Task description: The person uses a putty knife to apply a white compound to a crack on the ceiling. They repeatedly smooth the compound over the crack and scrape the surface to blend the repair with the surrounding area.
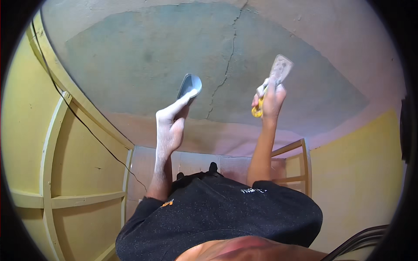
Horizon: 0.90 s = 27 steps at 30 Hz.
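My left hand (pixel 170 124), coated in white powder or paste up to the wrist, is closed on a small grey-blue bowl (pixel 183 84). The bowl is tilted, and some white material shows at its inner side. Off to the right, my right hand (pixel 273 101) grips a putty knife (pixel 283 65) with a yellow handle (pixel 257 109). The knife's broad blade points up and away, smeared with pale filler. Behind both tools spreads a grey-green patch of wall (pixel 152 48), crossed by a long dark crack (pixel 228 65). Whether the blade touches the wall, I cannot tell.
Yellow panels with pale wooden framing (pixel 48 165) stand at the left, and a dark cable (pixel 89 128) hangs across them. A brown wooden frame (pixel 305 165) is at the right, near a yellow wall (pixel 357 169). Dark cables (pixel 361 239) lie at the lower right.
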Available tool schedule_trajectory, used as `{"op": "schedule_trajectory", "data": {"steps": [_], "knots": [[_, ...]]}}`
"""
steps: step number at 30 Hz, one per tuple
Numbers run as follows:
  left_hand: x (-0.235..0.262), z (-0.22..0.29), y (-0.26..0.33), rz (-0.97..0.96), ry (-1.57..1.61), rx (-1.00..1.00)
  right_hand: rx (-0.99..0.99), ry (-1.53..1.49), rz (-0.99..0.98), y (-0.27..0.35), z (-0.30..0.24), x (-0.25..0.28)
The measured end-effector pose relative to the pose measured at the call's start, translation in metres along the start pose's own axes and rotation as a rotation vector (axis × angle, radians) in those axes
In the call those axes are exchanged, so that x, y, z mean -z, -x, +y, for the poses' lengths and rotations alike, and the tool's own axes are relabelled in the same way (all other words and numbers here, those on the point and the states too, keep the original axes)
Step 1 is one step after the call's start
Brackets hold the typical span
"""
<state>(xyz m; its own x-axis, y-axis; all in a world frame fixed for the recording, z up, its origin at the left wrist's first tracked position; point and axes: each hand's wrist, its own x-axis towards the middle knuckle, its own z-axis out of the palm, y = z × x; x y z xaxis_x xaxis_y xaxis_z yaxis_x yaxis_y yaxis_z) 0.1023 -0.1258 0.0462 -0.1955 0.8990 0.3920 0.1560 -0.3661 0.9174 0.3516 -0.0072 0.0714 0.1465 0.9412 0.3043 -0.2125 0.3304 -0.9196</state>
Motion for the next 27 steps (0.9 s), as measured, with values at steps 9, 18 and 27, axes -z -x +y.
{"op": "schedule_trajectory", "data": {"steps": [9, 18, 27], "knots": [[-0.047, 0.061, -0.162, 0.468, -0.491, -1.022, -0.352, 0.12, -0.105, 0.054, 0.04, 0.055], [-0.152, 0.042, -0.199, 0.457, -0.687, -0.87, -0.457, 0.095, -0.297, 0.065, 0.062, 0.106], [-0.176, -0.039, -0.112, 0.454, -0.36, -0.609, -0.567, 0.156, -0.306, 0.061, 0.067, 0.168]]}}
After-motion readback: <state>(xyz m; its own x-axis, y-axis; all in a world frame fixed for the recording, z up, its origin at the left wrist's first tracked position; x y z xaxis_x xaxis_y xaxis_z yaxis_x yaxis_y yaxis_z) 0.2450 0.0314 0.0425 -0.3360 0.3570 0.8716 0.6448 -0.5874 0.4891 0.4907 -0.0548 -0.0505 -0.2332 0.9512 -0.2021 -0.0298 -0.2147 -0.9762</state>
